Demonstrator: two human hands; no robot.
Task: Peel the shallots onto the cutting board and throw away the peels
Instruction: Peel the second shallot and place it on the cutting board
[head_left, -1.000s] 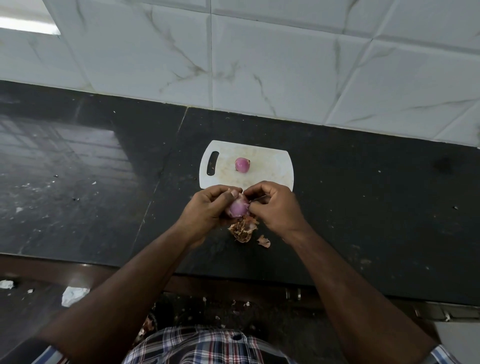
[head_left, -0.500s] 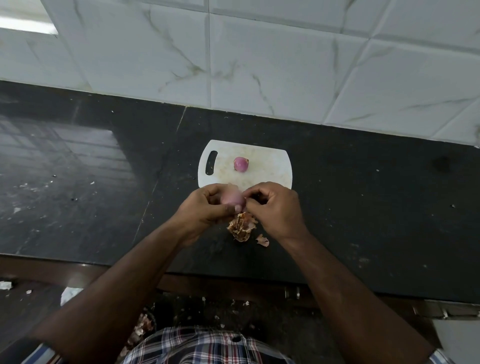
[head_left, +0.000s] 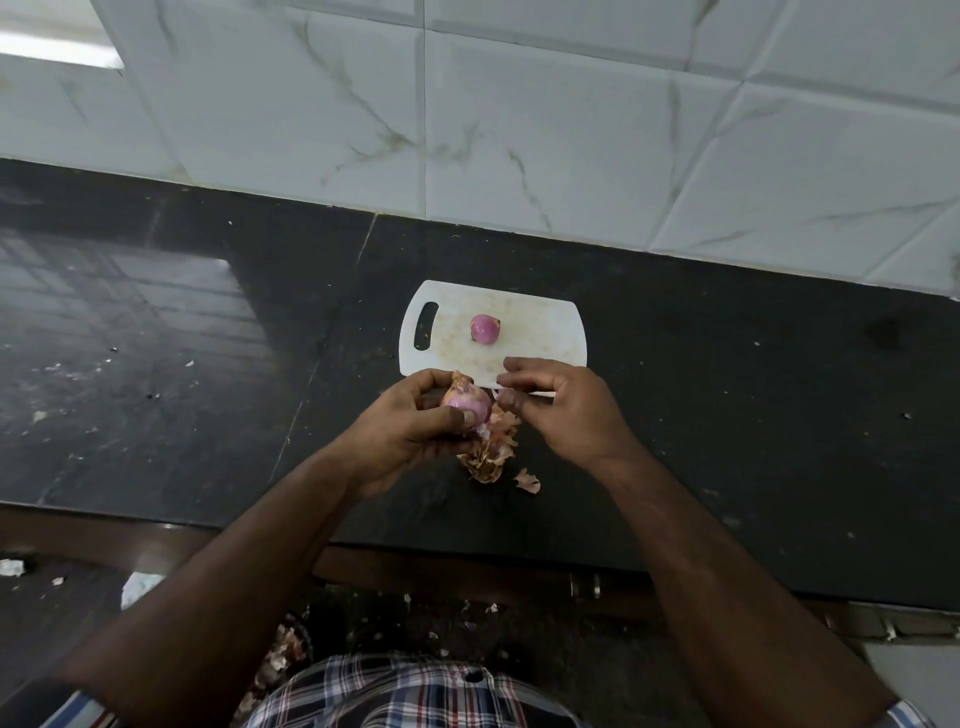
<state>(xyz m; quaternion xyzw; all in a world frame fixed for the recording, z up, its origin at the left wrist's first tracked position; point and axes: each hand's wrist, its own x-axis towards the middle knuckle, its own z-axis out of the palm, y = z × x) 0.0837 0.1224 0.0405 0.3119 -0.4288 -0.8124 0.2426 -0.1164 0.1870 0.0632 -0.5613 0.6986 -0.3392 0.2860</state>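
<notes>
while left hand (head_left: 410, 431) fingers grip shallot (head_left: 466, 407), right hand (head_left: 563, 410) pinch contents unclear

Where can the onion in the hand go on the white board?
The cutting board has bare room right of the peeled shallot, and a narrower strip between it and the handle slot. It is crowded at the near edge: both hands and the peel pile sit there.
</notes>
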